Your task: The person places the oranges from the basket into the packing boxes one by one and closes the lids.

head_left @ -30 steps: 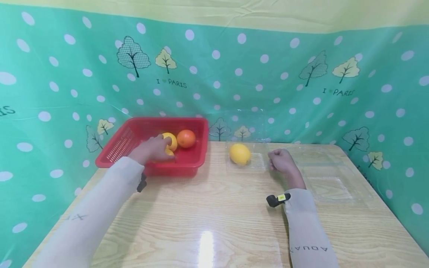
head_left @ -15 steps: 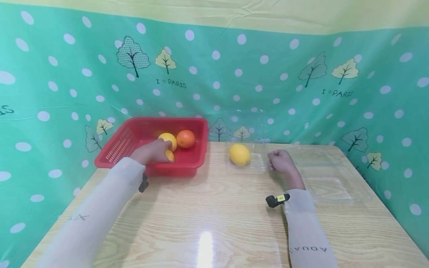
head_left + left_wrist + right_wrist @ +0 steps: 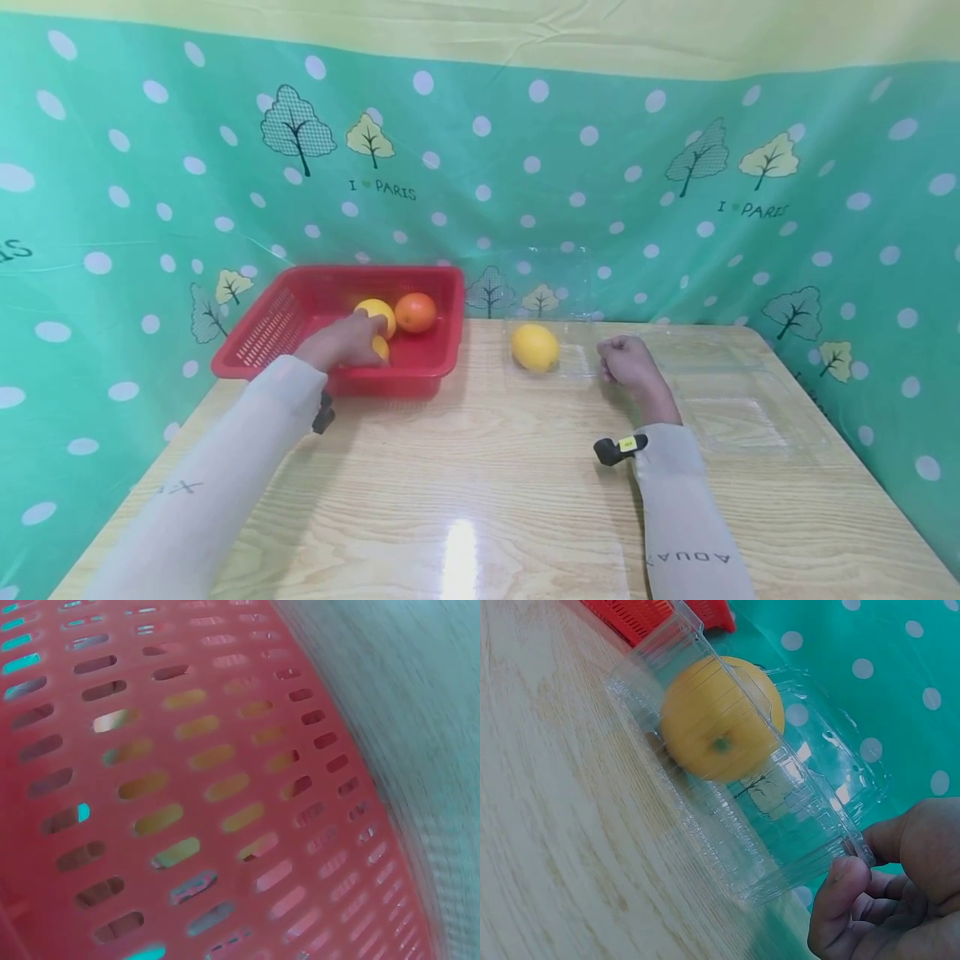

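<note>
In the head view my left hand (image 3: 343,340) reaches into the red basket (image 3: 442,367), its fingers curled round a yellow fruit (image 3: 381,347) that is mostly hidden beneath it. Beyond it lie another yellow fruit (image 3: 377,315) and an orange-red fruit (image 3: 416,312). The left wrist view shows only the slotted basket wall (image 3: 45,847), with yellow behind the slots. At the right, my right hand (image 3: 900,892) pinches the rim of a clear plastic container (image 3: 727,847) between thumb and finger. One lemon (image 3: 712,727) sits in that container, at its left end; its lid leans up behind.
More clear plastic containers (image 3: 750,408) lie on the table's right side. A green dotted cloth (image 3: 480,167) hangs behind the wooden table (image 3: 465,467) and along its sides.
My left hand's fingers have drawn in slightly round the yellow fruit in the basket. The right hand keeps its hold on the container's rim, and the lemon there stays put.
</note>
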Demonstrator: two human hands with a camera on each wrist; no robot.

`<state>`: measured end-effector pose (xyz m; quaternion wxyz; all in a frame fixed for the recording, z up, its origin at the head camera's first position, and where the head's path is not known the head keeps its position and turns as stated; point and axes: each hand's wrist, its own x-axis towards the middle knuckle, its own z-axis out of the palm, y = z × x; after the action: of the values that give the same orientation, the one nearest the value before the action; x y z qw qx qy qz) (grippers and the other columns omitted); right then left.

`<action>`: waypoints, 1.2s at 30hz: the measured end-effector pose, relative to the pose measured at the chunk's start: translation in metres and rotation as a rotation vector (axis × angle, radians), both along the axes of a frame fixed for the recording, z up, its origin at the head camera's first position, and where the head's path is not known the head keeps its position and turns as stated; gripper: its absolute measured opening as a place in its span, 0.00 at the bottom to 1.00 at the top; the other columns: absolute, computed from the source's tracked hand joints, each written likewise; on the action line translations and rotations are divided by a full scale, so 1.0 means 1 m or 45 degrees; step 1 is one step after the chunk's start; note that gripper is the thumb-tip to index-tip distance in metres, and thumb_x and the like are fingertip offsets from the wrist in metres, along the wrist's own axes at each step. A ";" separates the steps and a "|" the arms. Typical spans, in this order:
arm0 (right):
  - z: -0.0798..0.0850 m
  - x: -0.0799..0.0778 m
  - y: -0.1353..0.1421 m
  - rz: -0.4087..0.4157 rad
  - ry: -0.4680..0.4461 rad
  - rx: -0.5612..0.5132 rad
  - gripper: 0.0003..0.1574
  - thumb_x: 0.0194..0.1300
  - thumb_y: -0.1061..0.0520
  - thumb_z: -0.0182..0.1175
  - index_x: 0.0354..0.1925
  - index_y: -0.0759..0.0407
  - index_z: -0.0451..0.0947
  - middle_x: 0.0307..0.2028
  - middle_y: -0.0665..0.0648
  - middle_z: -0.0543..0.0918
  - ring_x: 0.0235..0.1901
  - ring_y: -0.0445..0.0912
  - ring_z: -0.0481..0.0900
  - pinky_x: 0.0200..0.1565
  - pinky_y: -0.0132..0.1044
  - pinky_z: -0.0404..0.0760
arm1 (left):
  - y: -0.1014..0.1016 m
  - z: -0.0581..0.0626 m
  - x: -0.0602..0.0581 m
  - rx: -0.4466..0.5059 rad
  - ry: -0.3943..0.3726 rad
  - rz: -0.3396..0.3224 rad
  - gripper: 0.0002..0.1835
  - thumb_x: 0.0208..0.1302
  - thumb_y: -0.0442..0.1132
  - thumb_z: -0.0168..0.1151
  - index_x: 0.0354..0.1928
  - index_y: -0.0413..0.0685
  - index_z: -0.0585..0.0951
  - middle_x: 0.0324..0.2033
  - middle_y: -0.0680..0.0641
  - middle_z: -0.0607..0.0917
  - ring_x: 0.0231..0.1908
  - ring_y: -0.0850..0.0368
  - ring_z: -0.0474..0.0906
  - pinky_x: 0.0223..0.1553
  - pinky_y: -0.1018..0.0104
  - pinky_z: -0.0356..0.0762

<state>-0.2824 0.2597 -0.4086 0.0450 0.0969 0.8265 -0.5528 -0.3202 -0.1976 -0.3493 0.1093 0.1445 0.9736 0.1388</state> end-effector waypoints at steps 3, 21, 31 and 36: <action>-0.001 0.000 0.000 0.002 0.007 -0.005 0.23 0.82 0.54 0.44 0.62 0.72 0.67 0.29 0.58 0.76 0.26 0.45 0.72 0.30 0.37 0.74 | 0.000 0.001 -0.001 -0.004 0.043 0.000 0.34 0.50 0.51 0.77 0.59 0.47 0.78 0.56 0.37 0.77 0.56 0.36 0.71 0.51 0.42 0.77; -0.001 0.000 -0.001 -0.014 -0.001 -0.002 0.24 0.82 0.54 0.45 0.63 0.71 0.68 0.32 0.60 0.77 0.28 0.48 0.74 0.31 0.37 0.75 | 0.015 0.033 -0.005 -0.081 0.195 0.023 0.49 0.45 0.55 0.80 0.71 0.55 0.69 0.63 0.41 0.67 0.60 0.35 0.63 0.48 0.36 0.82; -0.001 0.000 0.000 -0.016 -0.001 0.014 0.25 0.82 0.53 0.45 0.63 0.70 0.68 0.31 0.59 0.76 0.27 0.47 0.74 0.31 0.36 0.74 | 0.046 0.060 -0.012 -0.049 0.246 -0.003 0.56 0.43 0.60 0.81 0.76 0.60 0.65 0.66 0.42 0.64 0.64 0.35 0.57 0.42 0.41 0.86; -0.001 0.001 0.000 -0.008 0.004 0.017 0.25 0.82 0.52 0.44 0.64 0.70 0.68 0.30 0.57 0.76 0.28 0.46 0.73 0.31 0.37 0.75 | 0.063 0.070 -0.017 -0.044 0.315 -0.046 0.58 0.39 0.56 0.82 0.77 0.65 0.64 0.70 0.42 0.62 0.67 0.35 0.57 0.51 0.29 0.78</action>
<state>-0.2818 0.2599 -0.4099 0.0415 0.0989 0.8300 -0.5474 -0.3373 -0.1342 -0.2795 -0.0068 0.1761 0.9791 0.1011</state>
